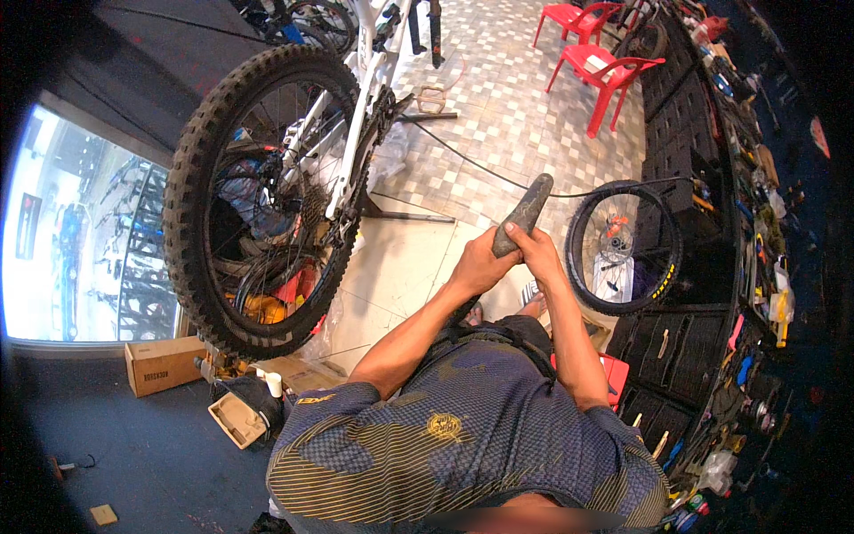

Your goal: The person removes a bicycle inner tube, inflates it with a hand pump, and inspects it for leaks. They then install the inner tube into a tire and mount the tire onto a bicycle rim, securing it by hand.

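Note:
Both hands are closed round a dusty dark grey tube [527,212], thick and round-ended, which looks like a bicycle inner tube. Its free end points away from me, up and to the right. My left hand [483,265] wraps its near part. Pressed against it from the right is my right hand [532,249], with the thumb on top of the tube. A dark length shows below my left wrist, but I cannot tell whether it belongs to the same tube. To the left stands a white bicycle frame [350,133] with a large knobbly rear tyre [187,214].
A wheel with a black tyre [580,258] lies on the floor at right. A black cable [471,162] runs across the tiles. Red chairs [605,76] stand farther back. Black drawers [672,343] and a tool-covered bench line the right. Cardboard boxes [160,367] sit at lower left.

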Tool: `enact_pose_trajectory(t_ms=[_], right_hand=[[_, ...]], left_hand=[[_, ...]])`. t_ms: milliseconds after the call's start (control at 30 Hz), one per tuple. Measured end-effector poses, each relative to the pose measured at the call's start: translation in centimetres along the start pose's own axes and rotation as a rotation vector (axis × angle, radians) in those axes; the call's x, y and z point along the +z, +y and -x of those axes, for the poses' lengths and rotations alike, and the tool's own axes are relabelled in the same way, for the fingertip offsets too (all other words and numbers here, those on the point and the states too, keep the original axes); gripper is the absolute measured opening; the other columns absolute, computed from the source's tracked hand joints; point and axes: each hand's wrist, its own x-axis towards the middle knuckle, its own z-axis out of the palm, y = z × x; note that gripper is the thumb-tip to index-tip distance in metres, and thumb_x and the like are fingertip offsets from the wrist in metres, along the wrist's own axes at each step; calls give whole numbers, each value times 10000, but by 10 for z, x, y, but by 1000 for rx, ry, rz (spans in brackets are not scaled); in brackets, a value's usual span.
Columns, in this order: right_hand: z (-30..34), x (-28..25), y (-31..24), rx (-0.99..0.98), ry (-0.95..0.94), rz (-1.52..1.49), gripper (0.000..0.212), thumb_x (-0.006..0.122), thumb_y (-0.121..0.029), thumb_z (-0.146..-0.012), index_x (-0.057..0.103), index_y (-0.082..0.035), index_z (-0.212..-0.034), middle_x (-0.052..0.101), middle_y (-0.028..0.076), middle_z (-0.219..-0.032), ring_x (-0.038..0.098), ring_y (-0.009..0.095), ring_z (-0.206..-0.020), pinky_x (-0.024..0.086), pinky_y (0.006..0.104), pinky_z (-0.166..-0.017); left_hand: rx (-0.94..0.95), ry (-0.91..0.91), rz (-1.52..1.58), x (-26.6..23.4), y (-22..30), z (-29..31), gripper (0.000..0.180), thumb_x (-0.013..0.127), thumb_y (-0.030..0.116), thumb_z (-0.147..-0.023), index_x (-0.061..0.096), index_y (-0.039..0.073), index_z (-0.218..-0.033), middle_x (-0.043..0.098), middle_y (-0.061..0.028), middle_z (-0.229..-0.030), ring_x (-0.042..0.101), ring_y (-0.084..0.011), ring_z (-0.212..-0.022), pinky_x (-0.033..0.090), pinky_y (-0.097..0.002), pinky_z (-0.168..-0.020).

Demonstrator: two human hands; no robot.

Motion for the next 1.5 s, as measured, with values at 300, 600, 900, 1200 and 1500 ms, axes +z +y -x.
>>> enact_pose_trajectory(t_ms=[300,600,900,1200,1500], right_hand=[[2,0,-5,11,-1,1,468,751,-414,-954,689,23,-1112,717,72,-974,667,153,-817,549,330,-731],[0,0,-4,16,0,-7,453,742,-403,-962,693,25,-1101,717,68,-982,655,139,-856,530,305,-768],[3,3,-7,9,-2,-30,411,737,-388,-968,698,1,-1094,711,49,-959,653,131,-826,526,302,-736],[5,4,-8,25,-3,-24,384,736,-383,-970,703,-14,-1070,705,33,-932,642,116,-782,521,291,-692],[6,6,-6,5,-10,-16,398,742,-399,-965,699,-12,-1046,692,29,-907,632,112,-773,516,287,-682]], left_hand=[[0,-11,11,-1,4,-2,357,801,251,-885,660,-20,-1069,715,-131,-864,654,-172,-788,533,-346,-714],[-14,-19,23,0,0,-5,339,801,225,-887,658,-18,-1074,723,-115,-874,660,-159,-802,539,-341,-720],[-17,-20,78,0,-2,-5,337,791,203,-890,653,-22,-1100,726,-106,-886,663,-151,-816,544,-336,-729],[-12,-13,90,1,-1,-3,302,764,167,-897,654,-22,-1105,722,-101,-891,665,-145,-827,549,-326,-742],[-25,-22,103,1,-6,-2,284,730,158,-909,647,-23,-1113,710,-126,-892,661,-169,-830,542,-342,-751]])
